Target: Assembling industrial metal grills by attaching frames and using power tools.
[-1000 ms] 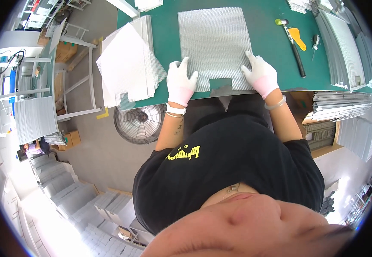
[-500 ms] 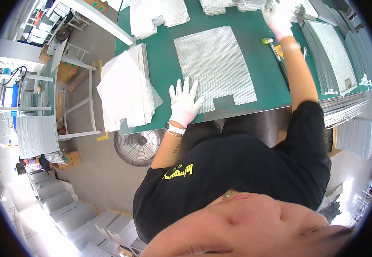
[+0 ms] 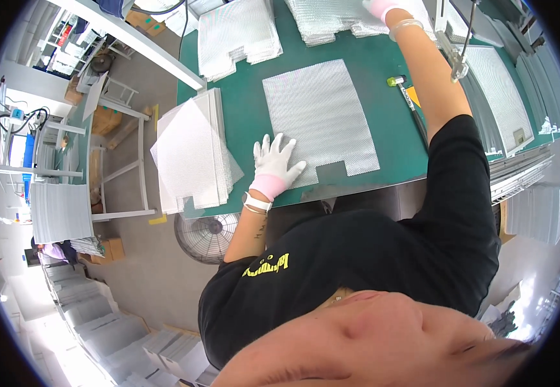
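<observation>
My left hand point(image 3: 273, 164), in a white glove with a pink cuff, lies flat with spread fingers on the near left edge of a silvery mesh sheet point(image 3: 319, 116). This sheet has a notch cut in its near edge and lies on the green table point(image 3: 222, 77). My right arm stretches far across the table. Only the pink cuff and part of the glove of my right hand point(image 3: 383, 8) show at the top rim, beside stacked mesh sheets point(image 3: 322, 22); its fingers are cut off. A hammer point(image 3: 409, 106) with a green-tipped head lies right of the single sheet.
Left of my left hand stands a pile of pale mesh sheets point(image 3: 193, 155), with another stack point(image 3: 238, 35) at the far left. Framed panels point(image 3: 499, 97) lean at the right, near a metal rod with a fitting point(image 3: 460, 64). A floor fan point(image 3: 208, 235) sits below the table.
My right hand has moved farther away and leftward, partly out of view; the metal thing at its fingers no longer shows there. The view has shifted slightly. My left hand stays on the sheet.
</observation>
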Tool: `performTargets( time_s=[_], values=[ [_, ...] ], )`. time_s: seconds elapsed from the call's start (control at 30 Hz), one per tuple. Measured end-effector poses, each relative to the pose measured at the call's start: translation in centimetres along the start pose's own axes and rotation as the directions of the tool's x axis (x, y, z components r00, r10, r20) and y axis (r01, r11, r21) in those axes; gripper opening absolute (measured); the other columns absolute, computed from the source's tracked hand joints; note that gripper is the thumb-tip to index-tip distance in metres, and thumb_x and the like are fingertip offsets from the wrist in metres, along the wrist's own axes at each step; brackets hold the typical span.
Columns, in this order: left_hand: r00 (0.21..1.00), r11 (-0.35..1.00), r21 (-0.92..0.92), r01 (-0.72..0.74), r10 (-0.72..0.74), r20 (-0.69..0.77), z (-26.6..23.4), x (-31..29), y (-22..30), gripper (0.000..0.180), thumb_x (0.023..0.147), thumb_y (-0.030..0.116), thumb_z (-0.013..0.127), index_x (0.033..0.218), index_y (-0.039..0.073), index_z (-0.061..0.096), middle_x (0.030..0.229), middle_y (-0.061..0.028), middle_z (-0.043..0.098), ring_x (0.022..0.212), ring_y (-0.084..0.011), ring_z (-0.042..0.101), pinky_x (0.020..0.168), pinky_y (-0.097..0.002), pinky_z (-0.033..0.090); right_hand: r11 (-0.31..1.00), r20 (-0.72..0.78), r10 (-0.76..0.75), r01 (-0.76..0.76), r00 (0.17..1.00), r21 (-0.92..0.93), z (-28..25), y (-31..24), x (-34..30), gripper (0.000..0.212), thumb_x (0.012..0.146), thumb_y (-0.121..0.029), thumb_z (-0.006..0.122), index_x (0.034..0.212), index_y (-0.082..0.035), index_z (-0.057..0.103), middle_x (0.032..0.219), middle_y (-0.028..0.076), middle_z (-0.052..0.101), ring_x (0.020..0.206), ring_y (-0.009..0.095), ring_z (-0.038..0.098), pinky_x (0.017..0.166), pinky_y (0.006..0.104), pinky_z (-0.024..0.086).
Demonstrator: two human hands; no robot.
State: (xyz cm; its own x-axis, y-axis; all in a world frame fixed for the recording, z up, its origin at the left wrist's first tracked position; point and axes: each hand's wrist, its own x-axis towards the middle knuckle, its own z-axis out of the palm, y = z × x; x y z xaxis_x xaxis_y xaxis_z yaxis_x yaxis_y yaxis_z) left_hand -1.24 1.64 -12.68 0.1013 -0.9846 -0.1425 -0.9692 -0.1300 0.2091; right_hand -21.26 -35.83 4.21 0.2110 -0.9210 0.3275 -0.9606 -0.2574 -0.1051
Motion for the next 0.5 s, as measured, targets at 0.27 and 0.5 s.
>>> performTargets(
  time_s=[0.27, 0.5],
  values=[
    [0.999, 0.987, 0.159, -0.040, 0.036, 0.026, 2.0, 0.2, -0.5, 0.074, 0.096, 0.048, 0.055, 0.158, 0.012, 0.034, 0.163, -0.0218, 0.028, 0.151, -0.0443, 0.023, 0.123, -0.0584, 0.010, 0.769, -0.124, -0.533, 0.540, 0.837, 0.342, -1.4, 4.4, -3.8, 0.043, 0.091, -0.031, 0.062, 0.123, -0.003, 0.067, 0.120, 0.019, 0.070, 0.112, 0.037, 0.068, 0.094, 0.0463, 0.055],
    [0.994, 0.964, 0.252, -0.086, 0.101, -0.046, 2.4, -0.2, -0.3, 0.073, 0.098, 0.046, 0.050, 0.157, 0.007, 0.032, 0.163, -0.0225, 0.028, 0.151, -0.0415, 0.025, 0.123, -0.0587, 0.009, 0.990, -0.238, -0.044, 0.010, 0.970, -0.143, 0.9, 0.8, 1.0, 0.045, 0.090, -0.023, 0.068, 0.129, -0.002, 0.062, 0.132, 0.017, 0.064, 0.119, 0.033, 0.063, 0.098, 0.0460, 0.052]
  ],
)
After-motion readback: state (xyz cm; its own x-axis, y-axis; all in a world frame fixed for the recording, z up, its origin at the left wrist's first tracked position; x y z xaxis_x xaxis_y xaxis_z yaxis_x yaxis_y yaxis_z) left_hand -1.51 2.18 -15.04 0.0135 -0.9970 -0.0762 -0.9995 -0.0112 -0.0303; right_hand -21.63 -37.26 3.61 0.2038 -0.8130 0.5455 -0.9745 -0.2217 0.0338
